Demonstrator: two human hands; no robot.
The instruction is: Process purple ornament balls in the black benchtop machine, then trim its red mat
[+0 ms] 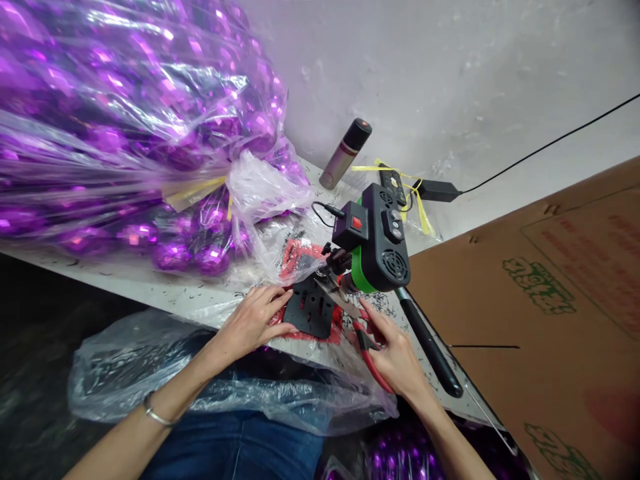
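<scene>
My right hand is closed round red-handled scissors, whose blades point up-left toward the front of a small black and green machine. My left hand rests at the left edge of the machine's black perforated base plate, its fingers curled and pinching at the plate's edge; what they pinch is too small to make out. The plate lies on a red mat on the white table.
Big clear bags of shiny purple balls fill the table's left. A grey-pink bottle, a black power adapter with cable and yellow ribbons lie behind. A cardboard box stands right. A plastic bag covers my lap.
</scene>
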